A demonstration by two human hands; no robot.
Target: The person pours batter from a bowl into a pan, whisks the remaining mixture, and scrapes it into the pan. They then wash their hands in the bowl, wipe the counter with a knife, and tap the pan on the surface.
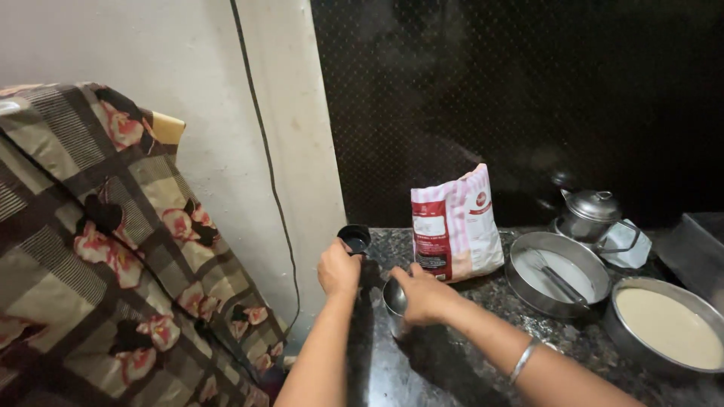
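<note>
Both forearms are showing bare, no sleeves; the right wrist is wearing a thin silver bangle (523, 360).

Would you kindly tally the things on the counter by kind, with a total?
Round metal pans: 2 (one with tongs, one with batter)
Metal cups: 1
Black scoops: 1
Striped bags: 1
Kettles: 1
Tongs: 1
Total: 7
</note>
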